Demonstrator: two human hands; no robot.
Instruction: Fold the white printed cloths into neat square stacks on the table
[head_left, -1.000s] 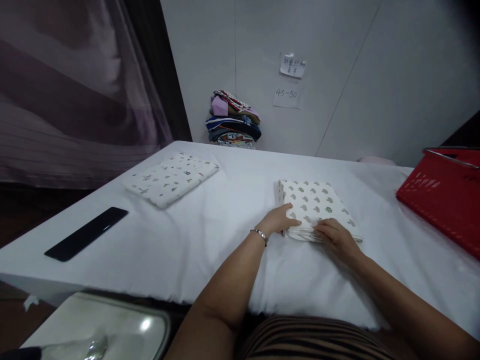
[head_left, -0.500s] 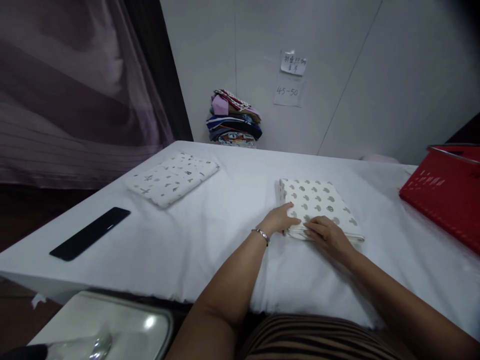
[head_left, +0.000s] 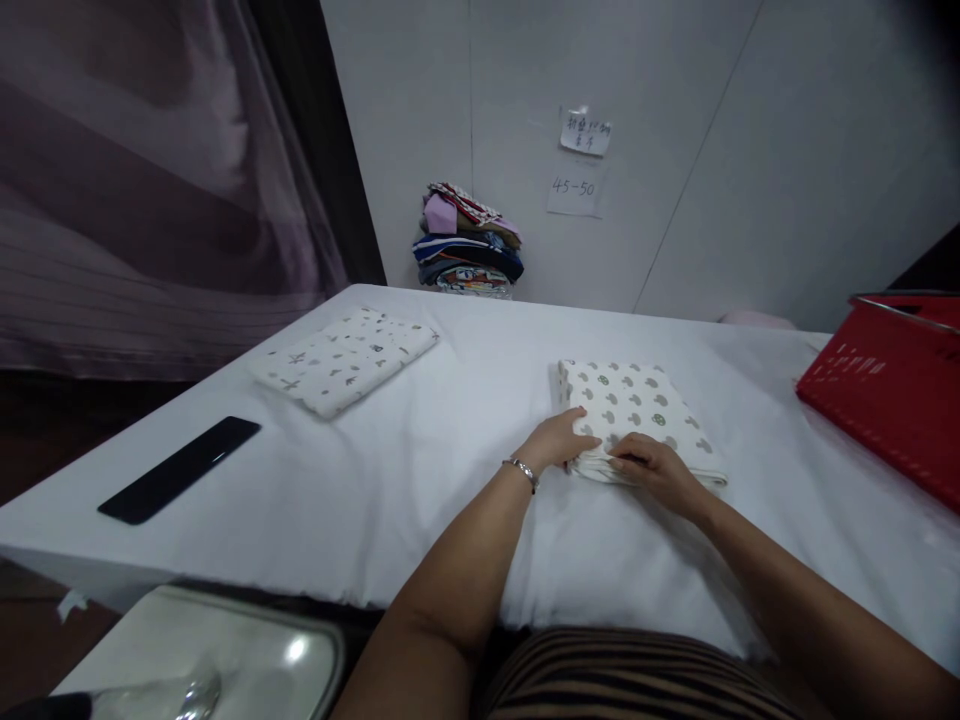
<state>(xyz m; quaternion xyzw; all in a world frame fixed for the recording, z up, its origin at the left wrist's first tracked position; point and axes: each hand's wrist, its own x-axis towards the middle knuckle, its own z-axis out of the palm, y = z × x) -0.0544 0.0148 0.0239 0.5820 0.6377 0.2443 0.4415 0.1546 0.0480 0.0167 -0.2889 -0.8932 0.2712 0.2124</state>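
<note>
A folded white cloth with grey and green prints (head_left: 637, 410) lies on the white-covered table (head_left: 420, 470) in front of me. My left hand (head_left: 559, 443), with a bracelet at the wrist, grips the cloth's near left corner, thumb on top. My right hand (head_left: 654, 468) pinches the near edge of the same cloth, fingers curled over it. A second folded white patterned cloth (head_left: 346, 357) lies further left, apart from both hands.
A black flat device (head_left: 180, 469) lies near the table's left edge. A red basket (head_left: 892, 390) stands at the right. A stack of folded colourful clothes (head_left: 466, 240) sits against the back wall under paper notes (head_left: 583, 132). A white tray (head_left: 202, 650) sits below the table's near-left edge.
My right hand has slid left along the cloth's near edge, closer to my left hand. The left hand and the cloth have hardly moved.
</note>
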